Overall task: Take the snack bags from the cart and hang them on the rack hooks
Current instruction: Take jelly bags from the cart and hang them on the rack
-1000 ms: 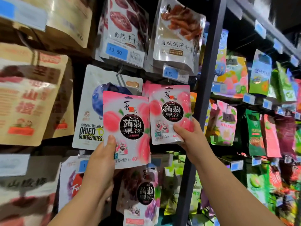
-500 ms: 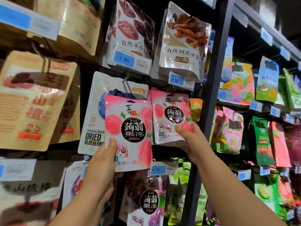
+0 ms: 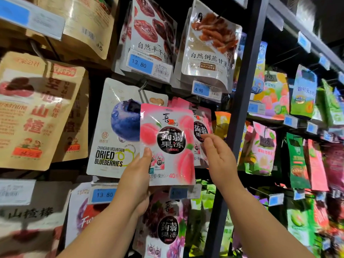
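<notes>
My left hand (image 3: 136,175) grips a pink peach jelly bag (image 3: 167,144) by its lower left edge and holds it upright in front of the rack. Behind it, slightly to the right, more pink peach bags (image 3: 202,127) hang on a hook. My right hand (image 3: 217,157) is open, its fingers relaxed, just in front of those hanging bags and holding nothing. The hook itself is hidden behind the bags. The cart is out of view.
A dried blueberries bag (image 3: 115,131) hangs left of the held bag. A purple grape jelly bag (image 3: 167,229) hangs below. A dark upright post (image 3: 240,108) splits the rack. Blue price tags (image 3: 202,89) stick out on hook ends. Brown bags (image 3: 35,112) fill the left.
My right hand let go of the hanging peach bag and opened. My left hand moved the held bag right and up, so it now overlaps the hanging bags.
</notes>
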### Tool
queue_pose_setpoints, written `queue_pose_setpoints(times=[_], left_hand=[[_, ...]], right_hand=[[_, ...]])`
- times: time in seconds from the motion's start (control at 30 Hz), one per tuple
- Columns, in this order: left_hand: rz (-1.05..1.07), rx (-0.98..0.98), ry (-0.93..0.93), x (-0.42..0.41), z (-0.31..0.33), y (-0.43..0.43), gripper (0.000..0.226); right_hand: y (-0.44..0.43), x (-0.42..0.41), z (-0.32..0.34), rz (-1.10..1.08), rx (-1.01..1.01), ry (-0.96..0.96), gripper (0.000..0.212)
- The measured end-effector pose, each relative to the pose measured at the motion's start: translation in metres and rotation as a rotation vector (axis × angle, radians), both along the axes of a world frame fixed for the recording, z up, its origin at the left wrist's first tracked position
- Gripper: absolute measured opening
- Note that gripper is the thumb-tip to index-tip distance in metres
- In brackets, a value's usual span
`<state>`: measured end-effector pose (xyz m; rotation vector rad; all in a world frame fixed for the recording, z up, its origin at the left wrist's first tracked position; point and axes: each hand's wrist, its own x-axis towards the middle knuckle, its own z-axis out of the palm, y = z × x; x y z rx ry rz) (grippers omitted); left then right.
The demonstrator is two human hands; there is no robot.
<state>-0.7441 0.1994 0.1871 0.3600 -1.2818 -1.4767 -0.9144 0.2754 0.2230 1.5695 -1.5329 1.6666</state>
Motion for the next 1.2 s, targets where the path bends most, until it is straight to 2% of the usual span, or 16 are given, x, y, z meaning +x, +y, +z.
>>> queue_pose_setpoints(times=[0.1,0.23,0.3,0.47,0.57,0.63,0.7,0.77,0.83,0.9,1.03,1.13,1.2], left_hand=[[-0.064,0.001,0.038,-0.01,0.005,0.003,0.03],[-0.151,0.044,0.15,-0.015,0.012,0.017,0.027],[-0.17,0.031,0.148,-0.018,0.016,0.022,0.029],[-0.176,0.047,0.105,-0.036,0.031,0.022,0.032],[-0.139,0.042,0.033,-0.045,0.04,0.02,0.033],[-0.147,-0.007,-0.032,-0.051,0.043,0.015,0.044],[-0.132,-0.041,-0.088,-0.053,0.047,0.013,0.038],[-0.047,-0.175,-0.201,-0.053,0.05,0.011,0.031],[0.137,-0.385,-0.311,-0.053,0.052,0.006,0.036],[0.293,-0.529,-0.323,-0.051,0.053,0.0,0.046],[0.385,-0.658,-0.281,-0.052,0.059,-0.009,0.073],[0.517,-0.755,-0.473,-0.057,0.068,-0.015,0.069],[0.517,-0.784,-0.58,-0.063,0.075,-0.018,0.061]], right_hand=[[0.001,0.003,0.007,0.275,0.16,-0.172,0.025],[0.0,0.004,0.012,0.439,0.303,-0.353,0.072],[-0.001,0.0,0.01,0.502,0.288,-0.378,0.082],[0.002,-0.003,0.013,0.577,0.104,-0.46,0.045],[0.002,-0.006,0.018,0.557,0.059,-0.496,0.04],[0.002,-0.009,0.021,0.551,0.044,-0.527,0.038],[0.002,-0.012,0.023,0.562,0.028,-0.571,0.036],[0.002,-0.015,0.025,0.57,0.025,-0.608,0.035],[0.002,-0.018,0.026,0.579,0.038,-0.626,0.036],[0.001,-0.021,0.028,0.578,0.055,-0.627,0.037],[-0.003,-0.023,0.032,0.531,0.092,-0.615,0.041],[-0.007,-0.026,0.033,0.534,0.115,-0.632,0.041],[-0.008,-0.028,0.034,0.523,0.14,-0.63,0.04]])
